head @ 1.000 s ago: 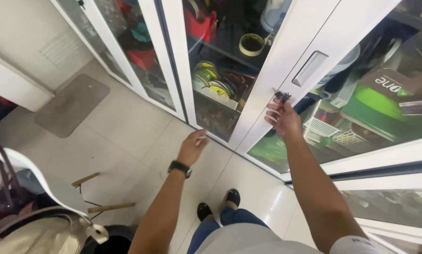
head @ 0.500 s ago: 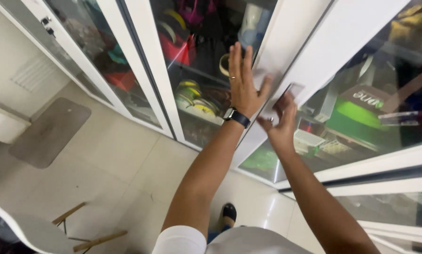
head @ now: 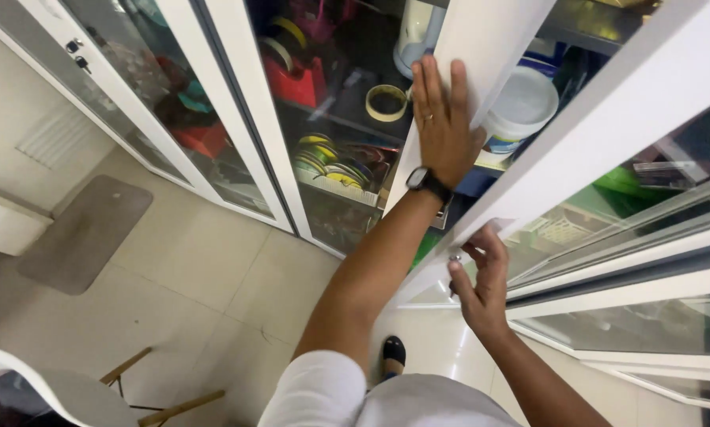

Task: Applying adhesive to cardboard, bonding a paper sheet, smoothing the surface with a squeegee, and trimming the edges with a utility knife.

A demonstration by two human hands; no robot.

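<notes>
The left hand (head: 443,130) lies flat against the white frame of the cabinet door (head: 481,47), palm on the surface, 4 fingers (head: 438,83) straight and close together, pointing up and away, thumb at the door's right edge. A black watch (head: 428,183) sits on that wrist.

The right hand (head: 481,277) is lower and nearer, at the bottom-left end of the 2nd white door frame (head: 608,126). Its fingers curl loosely around a small metal piece (head: 454,258) (looks like a key or latch, too small to tell) w/ thumb and forefinger pinching near it.

The left door's long axis runs from near-bottom at about centre to far-top right, tilted slightly right; the right door's frame runs diagonally, low-left to high-right. The 2 frames meet in a narrow V just above the right hand.

Behind the glass: tape rolls (head: 327,162), a masking tape ring (head: 387,101), a white plastic tub (head: 521,107). Tiled floor (head: 213,269) below, a grey mat (head: 86,233) at left.
</notes>
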